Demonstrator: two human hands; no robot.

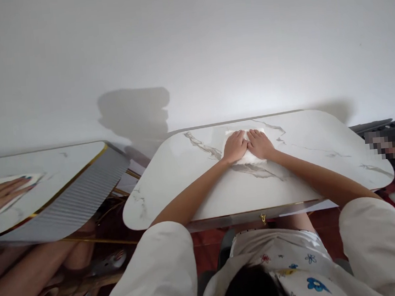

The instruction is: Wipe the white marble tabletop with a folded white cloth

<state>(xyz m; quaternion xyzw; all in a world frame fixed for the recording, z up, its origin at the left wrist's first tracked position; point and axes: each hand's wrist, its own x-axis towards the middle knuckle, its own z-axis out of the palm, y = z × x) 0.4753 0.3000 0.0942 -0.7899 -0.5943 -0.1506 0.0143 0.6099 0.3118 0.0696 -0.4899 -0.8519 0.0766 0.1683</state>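
White cloth (pixel 250 158) lies on the table (pixel 206 193), directly under the left hand (pixel 235 146) and right hand (pixel 260 144); from afar I see both flat, palms down, clamped on nothing, side by side, neither nearer.

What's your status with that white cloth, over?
Left hand and right hand on white cloth. Cloth on marbled table. Another person's hand apart, at neighbouring table.

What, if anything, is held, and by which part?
No grip shows; left hand and right hand rest atop the middle of a white, rectangular cloth.
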